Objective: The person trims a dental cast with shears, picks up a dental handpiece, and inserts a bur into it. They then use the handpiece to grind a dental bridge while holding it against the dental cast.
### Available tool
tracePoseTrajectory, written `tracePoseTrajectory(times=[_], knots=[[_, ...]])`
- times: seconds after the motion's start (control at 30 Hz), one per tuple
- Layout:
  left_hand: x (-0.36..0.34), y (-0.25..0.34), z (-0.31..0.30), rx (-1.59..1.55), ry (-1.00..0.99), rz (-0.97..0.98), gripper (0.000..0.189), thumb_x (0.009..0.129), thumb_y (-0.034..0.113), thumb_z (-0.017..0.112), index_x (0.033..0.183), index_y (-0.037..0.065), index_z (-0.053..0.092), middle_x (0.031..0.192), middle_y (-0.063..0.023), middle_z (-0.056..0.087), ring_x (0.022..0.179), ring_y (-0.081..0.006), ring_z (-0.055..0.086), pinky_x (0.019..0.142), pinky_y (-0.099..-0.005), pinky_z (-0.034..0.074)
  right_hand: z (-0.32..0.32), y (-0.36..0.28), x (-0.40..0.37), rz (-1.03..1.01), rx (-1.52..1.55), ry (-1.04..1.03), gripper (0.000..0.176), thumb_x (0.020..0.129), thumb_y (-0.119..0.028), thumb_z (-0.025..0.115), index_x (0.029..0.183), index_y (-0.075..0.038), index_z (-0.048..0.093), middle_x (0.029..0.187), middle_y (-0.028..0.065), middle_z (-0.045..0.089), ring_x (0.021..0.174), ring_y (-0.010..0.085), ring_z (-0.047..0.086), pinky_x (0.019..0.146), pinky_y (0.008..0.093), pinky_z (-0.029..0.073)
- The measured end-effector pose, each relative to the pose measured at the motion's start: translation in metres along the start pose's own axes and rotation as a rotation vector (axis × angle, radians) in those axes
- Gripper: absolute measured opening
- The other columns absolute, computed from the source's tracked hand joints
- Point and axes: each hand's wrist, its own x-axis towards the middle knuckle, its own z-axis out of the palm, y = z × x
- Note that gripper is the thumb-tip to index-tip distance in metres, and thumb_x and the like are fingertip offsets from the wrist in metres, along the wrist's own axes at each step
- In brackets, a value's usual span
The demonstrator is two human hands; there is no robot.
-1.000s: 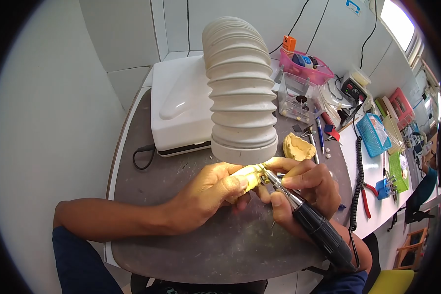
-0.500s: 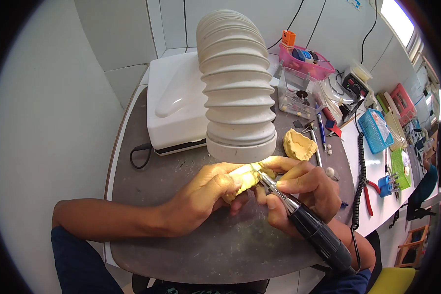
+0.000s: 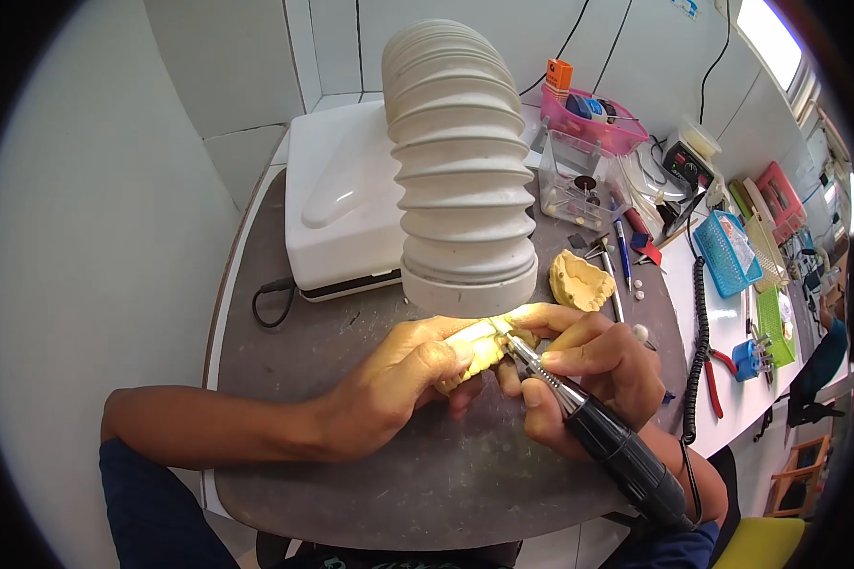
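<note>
Now left hand (image 3: 403,379) clamps yellow cast (image 3: 477,346); right hand (image 3: 593,365) grips handpiece (image 3: 598,436).

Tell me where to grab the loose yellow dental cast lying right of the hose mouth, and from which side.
Probably best to pinch the loose cast across its two outer curved walls, coming from above: it lies flat on the table, the hose crowds its left and a metal tool its right.

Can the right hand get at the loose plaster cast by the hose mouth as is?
Probably reachable: the loose cast lies on the table just past the right hand, nothing between. But its fingers are wrapped round the handpiece, so no free grip. Left hand grips the other cast.
</note>
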Motion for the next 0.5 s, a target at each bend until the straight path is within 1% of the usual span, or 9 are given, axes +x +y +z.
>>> tracePoseTrajectory(times=[0.17,0.23,0.33,0.43,0.5], knots=[[0.0003,0.0001,-0.0001,-0.033,-0.022,0.006,0.061,0.095,0.036,0.046,0.139,-0.006,0.041,0.094,-0.0034,0.052,0.079,-0.0119,0.046,0.073,-0.028,0.041,0.0012,0.0011,-0.0004,-0.011,0.03,0.012,0.028,0.068,-0.001,0.081,0.085,0.001,0.059,0.072,0.0126,0.063,0.076,0.0316,0.073,0.071,0.0377,0.061],[0.0001,0.0005,-0.0003,-0.015,-0.005,-0.008,0.059,0.095,0.035,0.046,0.138,-0.006,0.042,0.094,-0.0039,0.053,0.079,-0.0119,0.046,0.073,-0.0282,0.041,0.0008,0.0014,-0.0008,0.006,0.014,0.012,0.028,0.068,-0.001,0.081,0.085,0.001,0.059,0.071,0.0123,0.062,0.072,0.0297,0.072,0.073,0.0385,0.061],[-0.0001,0.0025,0.001,-0.019,0.0,-0.013,0.06,0.095,0.036,0.046,0.137,-0.006,0.042,0.094,-0.004,0.053,0.079,-0.012,0.046,0.072,-0.0283,0.041,0.002,0.0011,0.002,-0.025,0.02,0.015,0.028,0.068,0.0,0.08,0.084,0.001,0.058,0.07,0.0125,0.062,0.07,0.0283,0.071,0.074,0.0394,0.061],[0.0009,0.003,0.0017,-0.009,-0.014,0.001,0.061,0.095,0.036,0.046,0.138,-0.006,0.042,0.093,-0.0042,0.053,0.078,-0.0121,0.046,0.072,-0.0284,0.041,0.0028,0.0036,-0.0014,0.013,0.037,0.046,0.027,0.068,0.0,0.08,0.084,0.001,0.058,0.07,0.0127,0.062,0.069,0.0279,0.071,0.074,0.0397,0.061],[-0.0006,0.0013,0.0001,-0.011,-0.008,0.0,0.061,0.094,0.036,0.046,0.138,-0.007,0.042,0.093,-0.0041,0.053,0.077,-0.0121,0.046,0.072,-0.0283,0.041,0.0023,0.0003,0.0023,-0.006,0.025,0.025,0.027,0.068,0.0,0.08,0.084,0.001,0.058,0.07,0.0129,0.062,0.069,0.0278,0.071,0.074,0.0397,0.061]])
